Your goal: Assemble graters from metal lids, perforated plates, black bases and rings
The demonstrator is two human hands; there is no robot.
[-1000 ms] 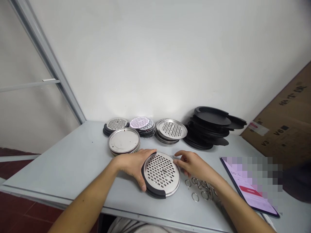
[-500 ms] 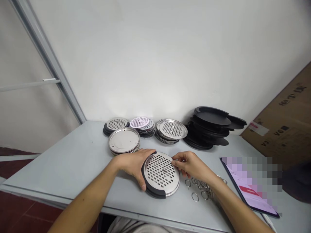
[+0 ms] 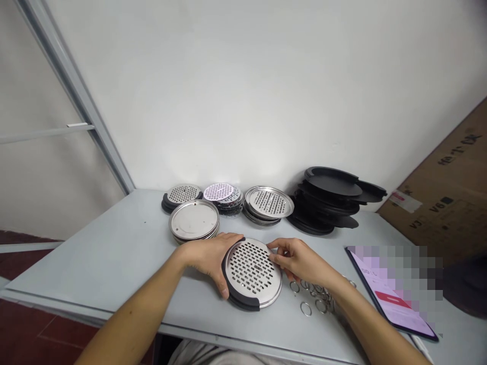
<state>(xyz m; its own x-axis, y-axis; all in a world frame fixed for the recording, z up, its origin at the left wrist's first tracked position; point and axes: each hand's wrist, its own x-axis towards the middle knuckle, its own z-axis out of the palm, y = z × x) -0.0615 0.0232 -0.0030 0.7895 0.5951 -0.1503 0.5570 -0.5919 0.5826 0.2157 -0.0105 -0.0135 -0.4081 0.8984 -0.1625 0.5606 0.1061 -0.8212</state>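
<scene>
A round metal grater plate [image 3: 251,266] with rows of slotted holes lies on the table in front of me, a black curved rim [image 3: 243,303] around its left side. My left hand [image 3: 213,261] wraps that rim, thumb at the front and fingers at the back. At the plate's upper right edge, the bent fingers and thumb of my right hand [image 3: 291,257] close on the rim. Whether anything small sits between those fingertips is hidden. Several loose metal rings [image 3: 306,308] lie just below my right hand, some partly covered by the forearm.
Along the wall stand a stack of plain metal discs [image 3: 194,220], a black-rimmed grater [image 3: 183,193], perforated plates [image 3: 218,191], framed grater plates [image 3: 269,202] and black round trays [image 3: 331,181]. To the right are a tablet [image 3: 384,289] and a cardboard box [image 3: 437,203].
My right hand has shifted very slightly at the plate's edge. My left hand and the plate stay in place.
</scene>
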